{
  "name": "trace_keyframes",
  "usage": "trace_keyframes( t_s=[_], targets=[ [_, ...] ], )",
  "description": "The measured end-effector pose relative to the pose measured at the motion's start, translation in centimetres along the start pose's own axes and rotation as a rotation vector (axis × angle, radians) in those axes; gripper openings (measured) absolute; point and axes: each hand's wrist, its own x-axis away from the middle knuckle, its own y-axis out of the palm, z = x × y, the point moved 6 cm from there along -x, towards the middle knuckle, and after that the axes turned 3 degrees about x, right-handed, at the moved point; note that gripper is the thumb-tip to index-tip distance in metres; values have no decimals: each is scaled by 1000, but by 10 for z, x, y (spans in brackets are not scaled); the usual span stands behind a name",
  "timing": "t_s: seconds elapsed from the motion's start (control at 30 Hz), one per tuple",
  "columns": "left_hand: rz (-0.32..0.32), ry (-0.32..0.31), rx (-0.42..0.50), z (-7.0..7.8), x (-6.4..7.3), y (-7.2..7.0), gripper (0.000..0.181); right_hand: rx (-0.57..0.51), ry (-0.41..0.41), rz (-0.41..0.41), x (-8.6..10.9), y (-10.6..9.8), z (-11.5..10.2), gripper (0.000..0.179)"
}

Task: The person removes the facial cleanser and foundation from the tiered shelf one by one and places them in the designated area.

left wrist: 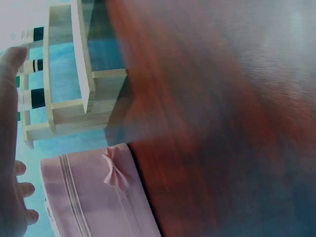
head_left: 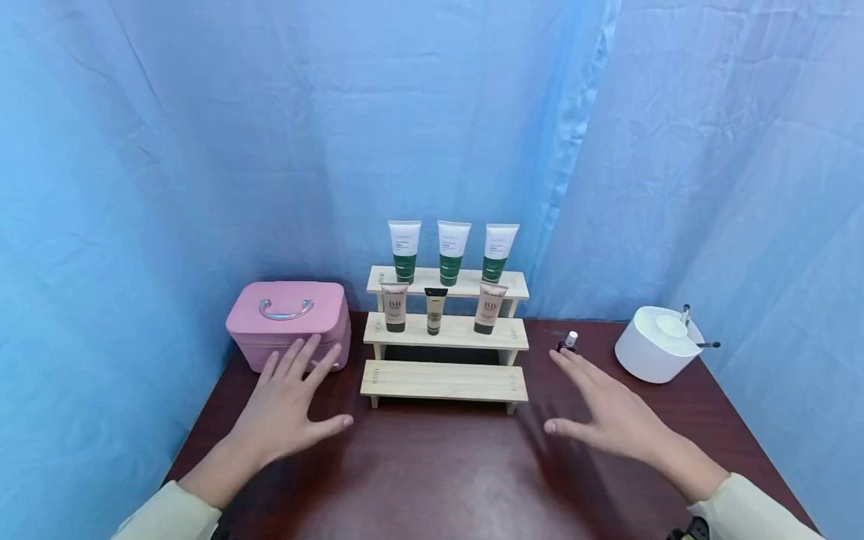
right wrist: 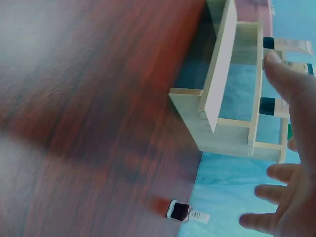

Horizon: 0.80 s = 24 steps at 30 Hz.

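Note:
My left hand (head_left: 283, 409) hovers with fingers spread in front of a pink case (head_left: 286, 307) that has a silver handle; it holds nothing. On the other side my right hand (head_left: 610, 409) is also held out above the table, fingers extended. A small dark bottle with a white cap (head_left: 571, 341) stands just beyond its fingertips. Between the hands is a three-step wooden rack (head_left: 445, 381). White-and-green tubes (head_left: 453, 251) line its top step. The middle step bears two pinkish BB tubes (head_left: 395, 307) with a black-capped beige tube (head_left: 435, 310) between them. Nothing stands on the lowest step.
At the right back sits a white container (head_left: 651, 349) with brushes sticking out of it. Blue curtains (head_left: 432, 135) enclose the back and sides of the dark reddish-brown table (head_left: 432, 465). A pink bow (left wrist: 115, 170) decorates the case's front.

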Motion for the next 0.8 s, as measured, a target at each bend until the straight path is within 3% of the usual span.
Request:
trace_keyframes(
  t_s=[0.17, 0.27, 0.47, 0.63, 0.8],
  targets=[
    [117, -13, 127, 3, -22, -14, 95, -205, 93, 32, -18, 5, 14, 84],
    [146, -34, 238, 6, -36, -18, 85, -323, 162, 35, -26, 14, 26, 71],
    [86, -106, 458, 13, -69, -15, 78, -456, 290, -25, -36, 40, 46, 63],
    [60, -130, 615, 19, -93, -9, 72, -507, 314, -60, -39, 60, 43, 61],
    [50, -155, 728, 24, -108, -3, 71, -517, 337, -60, -42, 74, 38, 61]
  ],
)
